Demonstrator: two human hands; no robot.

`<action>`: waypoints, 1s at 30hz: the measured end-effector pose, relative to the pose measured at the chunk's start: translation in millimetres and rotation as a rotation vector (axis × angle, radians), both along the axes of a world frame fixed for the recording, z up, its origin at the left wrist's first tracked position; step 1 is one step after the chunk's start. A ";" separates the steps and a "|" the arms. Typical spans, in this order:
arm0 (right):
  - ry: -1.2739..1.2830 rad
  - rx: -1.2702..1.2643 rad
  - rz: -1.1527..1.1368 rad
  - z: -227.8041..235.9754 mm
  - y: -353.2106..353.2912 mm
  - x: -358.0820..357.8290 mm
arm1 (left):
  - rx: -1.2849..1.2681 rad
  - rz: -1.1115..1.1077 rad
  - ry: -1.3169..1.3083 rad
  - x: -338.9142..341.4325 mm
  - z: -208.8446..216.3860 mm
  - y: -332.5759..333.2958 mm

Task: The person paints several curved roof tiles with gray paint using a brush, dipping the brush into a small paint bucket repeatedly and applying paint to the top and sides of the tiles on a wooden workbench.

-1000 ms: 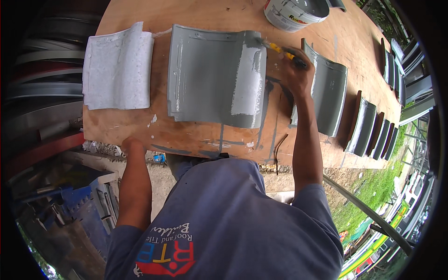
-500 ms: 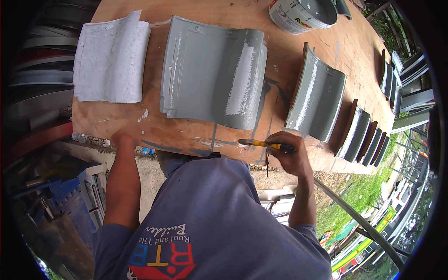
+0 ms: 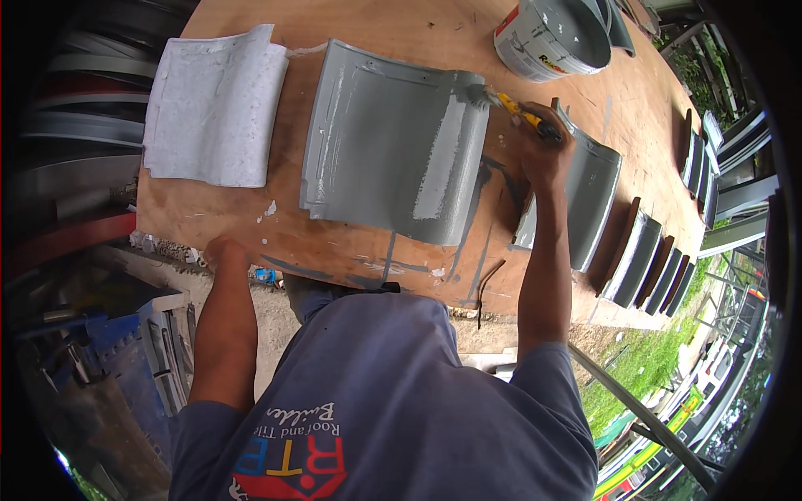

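Right hand grips the brush, seemingly coating the tile; its pale strip likely needs paint. Left hand: fingers I can't tell.

bare board separates white tile and broad grey tile; bucket obstructs the far side.

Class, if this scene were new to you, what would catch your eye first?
Probably the large grey roof tile on the wooden table, upper middle, with a pale strip along its curve. The right hand holds a yellow-and-black paintbrush at its upper right corner. A whitish roof tile lies left of the grey one.
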State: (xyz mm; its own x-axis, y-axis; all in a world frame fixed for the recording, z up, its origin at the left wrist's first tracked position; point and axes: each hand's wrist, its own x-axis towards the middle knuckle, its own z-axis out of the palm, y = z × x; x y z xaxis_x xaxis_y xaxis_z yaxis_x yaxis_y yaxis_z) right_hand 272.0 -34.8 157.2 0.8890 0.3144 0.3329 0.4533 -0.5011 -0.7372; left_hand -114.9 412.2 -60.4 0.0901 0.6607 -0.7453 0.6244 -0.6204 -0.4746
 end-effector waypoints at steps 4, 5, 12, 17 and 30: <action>-0.072 -0.099 0.079 12.4 1.0 -46.2 | 0.041 0.250 -0.042 -11.8 -31.7 7.5; -0.084 -0.157 0.153 11.3 -6.2 -62.2 | 0.006 0.188 -0.015 -8.1 -26.2 7.1; 0.231 -0.193 0.439 33.2 -23.7 -178.8 | 0.051 0.280 -0.028 -16.1 -36.5 13.1; 0.193 -0.217 0.439 28.2 -12.0 -175.3 | 0.019 0.156 -0.098 -7.8 -10.1 4.2; 0.163 -0.456 0.440 8.3 43.1 -58.2 | 0.089 0.375 -0.245 9.8 32.0 -14.0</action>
State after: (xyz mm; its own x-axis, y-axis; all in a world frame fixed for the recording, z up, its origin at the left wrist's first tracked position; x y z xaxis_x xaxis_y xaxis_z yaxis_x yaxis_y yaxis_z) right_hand 213.7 8.3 165.6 0.6730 0.7381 -0.0479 0.5878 -0.5730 -0.5711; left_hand -105.1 398.2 -28.5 -0.0005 0.7416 -0.6709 0.8986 -0.2941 -0.3257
